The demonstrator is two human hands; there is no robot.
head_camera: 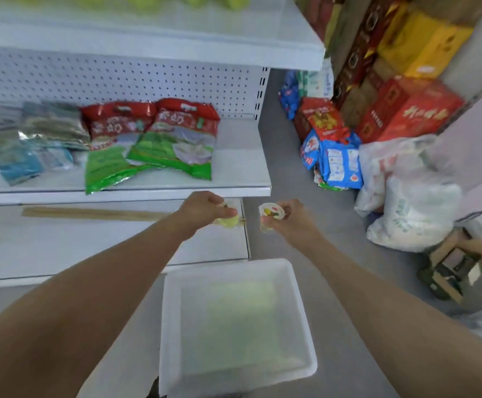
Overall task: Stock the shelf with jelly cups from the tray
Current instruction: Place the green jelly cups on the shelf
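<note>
Your left hand [202, 209] is closed around a pale yellow-green jelly cup [229, 221], fingers curled over its top, and it sits at the right end of the lowest white shelf [61, 248], just under the lip of the shelf above. Your right hand [291, 222] grips a second jelly cup [271, 212] by its rim, held out past the shelf's right edge over the grey floor [343, 254]; the foil lid faces up toward you, white with red and yellow patches, but the printing is too blurred to read. The two cups are near each other, apart, with the shelf's end post between them. Below your forearms, on the floor, lies the white plastic tray [171, 326], square with rounded corners and a raised rim, its translucent bottom showing a faint green tint. On the middle shelf [242, 168] lie glossy crinkled snack bags [173, 139], red at the top and green at the bottom, overlapping one another, with silvery-blue packets [33, 145] to their left; their writing cannot be made out. Behind them the back panel [119, 79] is white perforated metal. To the right, red and yellow cartons [406, 104] are stacked against the wall, with blue bags [337, 162] and lumpy white sacks [412, 202] on the floor.
</note>
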